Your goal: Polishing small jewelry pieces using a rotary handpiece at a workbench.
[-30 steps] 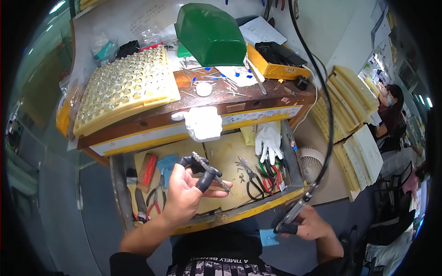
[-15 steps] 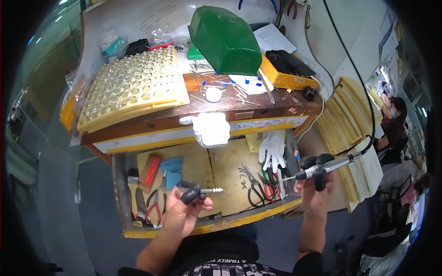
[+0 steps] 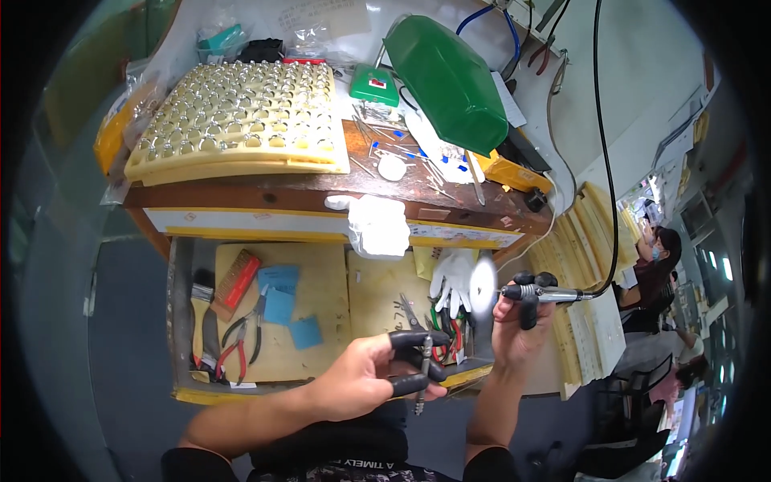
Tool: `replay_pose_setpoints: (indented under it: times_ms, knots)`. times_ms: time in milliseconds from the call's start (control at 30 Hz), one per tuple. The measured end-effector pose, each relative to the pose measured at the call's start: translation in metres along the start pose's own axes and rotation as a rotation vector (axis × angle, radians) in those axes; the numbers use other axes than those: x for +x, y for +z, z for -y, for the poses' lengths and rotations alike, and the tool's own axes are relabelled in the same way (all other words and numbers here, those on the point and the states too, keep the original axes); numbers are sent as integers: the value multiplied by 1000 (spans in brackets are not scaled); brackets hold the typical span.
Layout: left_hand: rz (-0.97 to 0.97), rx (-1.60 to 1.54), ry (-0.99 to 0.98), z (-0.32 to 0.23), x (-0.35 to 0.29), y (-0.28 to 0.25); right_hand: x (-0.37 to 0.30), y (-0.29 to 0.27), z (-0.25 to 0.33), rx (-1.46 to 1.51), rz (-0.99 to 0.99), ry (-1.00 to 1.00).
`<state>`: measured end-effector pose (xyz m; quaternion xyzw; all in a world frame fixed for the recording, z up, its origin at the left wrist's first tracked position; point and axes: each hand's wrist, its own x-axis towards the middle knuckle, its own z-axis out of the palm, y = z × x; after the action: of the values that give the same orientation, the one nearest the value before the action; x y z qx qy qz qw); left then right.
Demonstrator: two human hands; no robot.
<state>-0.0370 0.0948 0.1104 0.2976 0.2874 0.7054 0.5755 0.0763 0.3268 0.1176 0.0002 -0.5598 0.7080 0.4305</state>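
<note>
Your left hand (image 3: 385, 371) has moved right, pinching the rod (image 3: 426, 351); your right hand (image 3: 522, 321) grips the handpiece (image 3: 562, 295), positioning seemingly needing steadiness.

Head-worn fisheye, near, faces down over left hand (image 3: 376, 373), right hand (image 3: 520, 331), drawer (image 3: 205, 396), bench (image 3: 313, 193) (straight edges bending).

Handpiece (image 3: 562, 295) is gleaming, smooth polished metal; its white disc (image 3: 483, 287), blurred, is looking matt. Slim rod (image 3: 425, 373) is showing duller metal, ridged toward the ends. Finger covers (image 3: 528, 315) are reading as black rubber, matt. Lampshade (image 3: 454, 88) is shining, glossy green plastic. Surface (image 3: 361, 181) is showing worn brown wood. Ring tray (image 3: 309, 166) is looking matt, foam-like; its rings (image 3: 255, 115) are glinting, bright metal. Glove (image 3: 455, 281) is showing soft white cloth. Blue slips (image 3: 306, 331) are looking like matt paper.
</note>
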Motion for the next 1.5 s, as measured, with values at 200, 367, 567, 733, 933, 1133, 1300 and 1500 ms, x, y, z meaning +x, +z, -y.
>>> replay_pose_setpoints:
  times_ms: [200, 367, 567, 733, 933, 1133, 1300, 1500]
  knots:
    - [-40, -81, -130, -15, 18, 13, 2, 12, 0, 22, -61, -85]
    - [-63, -68, -98, -17, 34, 16, 9, 11, -3, -58, -29, -148]
    - [-121, -37, -63, -16, 43, 16, 12, 12, -5, -119, -26, -157]
    - [-126, -43, -42, -13, 47, 13, 12, 10, -8, -153, -16, -147]
    - [-139, -47, -41, -12, 50, 11, 13, 16, -10, -143, -38, -138]
    - [-101, -14, -74, -13, 52, 8, 13, 19, -9, -129, -39, -120]
    - [-141, 39, -59, -11, 53, 9, 12, 21, -9, -131, -18, -108]
    - [-167, 32, -4, -7, 52, 9, 11, 17, -9, -115, -47, -105]
